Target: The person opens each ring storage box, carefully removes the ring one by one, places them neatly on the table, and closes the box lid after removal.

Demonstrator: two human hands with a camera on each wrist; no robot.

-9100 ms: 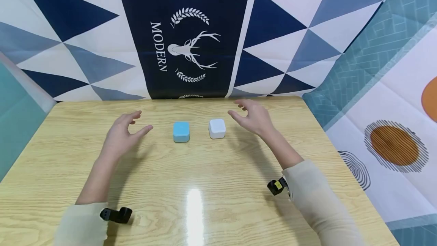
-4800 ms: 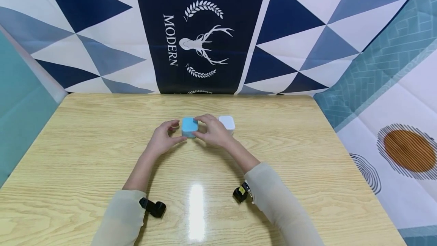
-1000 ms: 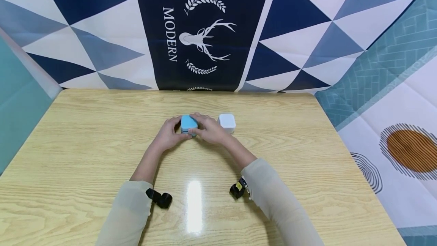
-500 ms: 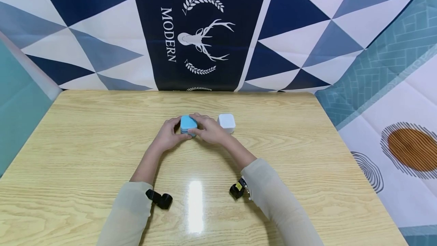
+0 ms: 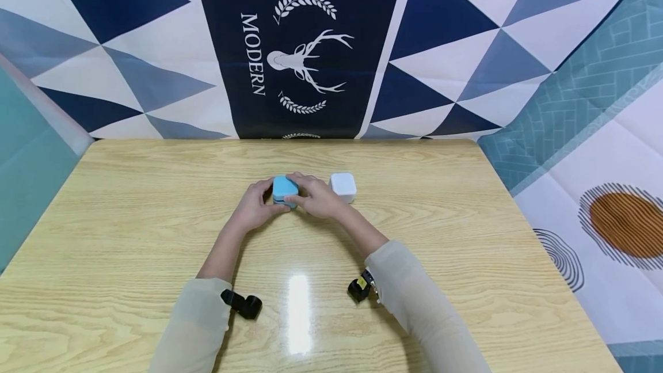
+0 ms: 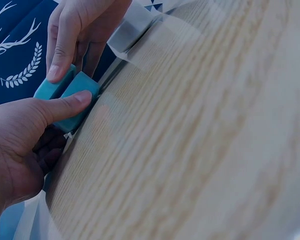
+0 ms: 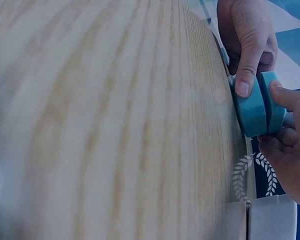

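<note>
A small light-blue box (image 5: 283, 186) with rounded corners stands on the wooden table between both hands. A dark gap splits it into a lid (image 7: 273, 107) and a base (image 7: 251, 112). My left hand (image 5: 254, 207) grips the base from the left, its thumb along the near side. From the right, my right hand (image 5: 320, 198) pinches the lid between thumb and fingers. In the left wrist view the lid sits tilted over the base, the gap running between them. The inside of the box is hidden.
A white box (image 5: 343, 186) of similar size and shape stands just right of my right hand. The wooden table (image 5: 414, 206) ends at a patterned cloth (image 5: 311, 33) behind. Black wrist cameras (image 5: 243, 304) hang from both sleeves.
Over the earlier seconds both hands came in from the sides and took hold of the blue box, and a gap opened under its lid. In the last second hardly anything has moved.
</note>
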